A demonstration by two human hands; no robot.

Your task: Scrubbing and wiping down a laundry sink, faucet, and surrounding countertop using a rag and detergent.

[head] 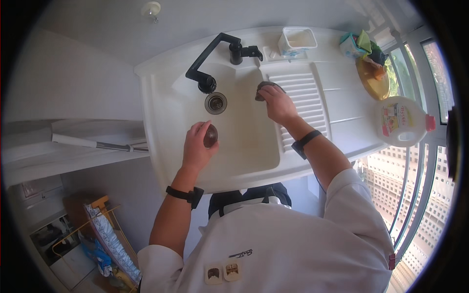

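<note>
My left hand (198, 143) grips a small round brown object (210, 136) over the front part of a white sink basin (242, 150). Whether it is a cup, a bowl or a lid I cannot tell. At the basin's right edge, beside the ribbed washboard (298, 99), my right hand (280, 104) is closed over a dark grey-brown cloth or scouring pad (263, 91). My fingers hide part of it. A black faucet (207, 60) reaches over the basin, its head just behind the round drain (215, 103). No running water is visible.
A white plastic tub (298, 39) stands behind the washboard. Farther right are a teal container (352, 45), a yellow basin (372, 78) and a large detergent jug (401, 121) near the window. A white-handled tool (91, 142) lies on a ledge at left.
</note>
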